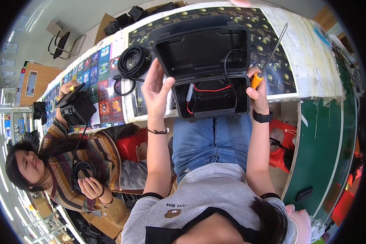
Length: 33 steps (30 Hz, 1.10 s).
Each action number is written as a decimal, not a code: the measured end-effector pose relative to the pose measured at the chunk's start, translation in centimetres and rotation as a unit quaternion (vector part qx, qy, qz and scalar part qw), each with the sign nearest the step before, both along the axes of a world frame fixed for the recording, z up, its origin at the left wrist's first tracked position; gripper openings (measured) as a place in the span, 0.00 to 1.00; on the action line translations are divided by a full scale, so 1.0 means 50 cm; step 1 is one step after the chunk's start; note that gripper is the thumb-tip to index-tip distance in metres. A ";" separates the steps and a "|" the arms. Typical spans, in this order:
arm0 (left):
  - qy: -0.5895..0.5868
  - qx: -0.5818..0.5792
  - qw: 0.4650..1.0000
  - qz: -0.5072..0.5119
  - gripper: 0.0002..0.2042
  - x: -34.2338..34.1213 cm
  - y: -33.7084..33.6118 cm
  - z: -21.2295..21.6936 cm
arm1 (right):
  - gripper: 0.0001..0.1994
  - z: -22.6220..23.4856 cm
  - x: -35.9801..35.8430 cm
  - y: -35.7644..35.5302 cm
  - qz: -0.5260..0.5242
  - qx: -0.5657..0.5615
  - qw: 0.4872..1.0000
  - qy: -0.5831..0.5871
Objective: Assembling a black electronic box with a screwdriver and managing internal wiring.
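Observation:
Between my hands is a black plastic box, its lid raised on the far side. Inside lie a red wire, a black wire and a small grey cylinder; a thin dark cable runs up across the lid. My left hand grips the box's left side, thumb on the rim. At the right side, my right hand holds a screwdriver with a yellow handle, its long shaft slanting up and right. The thumb of that hand also presses the box's edge.
A coil of black cable lies on the table left of the box, over printed sheets. At left, a co-worker in a striped top handles another black box and coiled cable. Red stools stand below; a green surface is at right.

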<state>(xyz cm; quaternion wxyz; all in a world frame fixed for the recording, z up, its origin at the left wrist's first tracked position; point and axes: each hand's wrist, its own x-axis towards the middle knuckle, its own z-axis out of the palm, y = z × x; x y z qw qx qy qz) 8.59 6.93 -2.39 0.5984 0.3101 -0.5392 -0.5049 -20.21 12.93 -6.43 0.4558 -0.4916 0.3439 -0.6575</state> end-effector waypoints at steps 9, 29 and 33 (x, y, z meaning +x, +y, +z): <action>-0.042 -0.043 0.992 0.113 0.33 -0.007 0.007 -0.025 | 0.11 -0.010 0.006 -0.007 0.008 0.032 0.992 -0.124; 0.010 0.049 0.997 0.057 0.31 -0.019 -0.067 -0.035 | 0.17 -0.016 0.007 -0.014 -0.006 0.024 0.999 -0.043; 0.016 0.062 0.997 0.038 0.31 -0.019 -0.076 -0.039 | 0.19 -0.016 0.007 -0.015 0.003 0.027 0.998 -0.048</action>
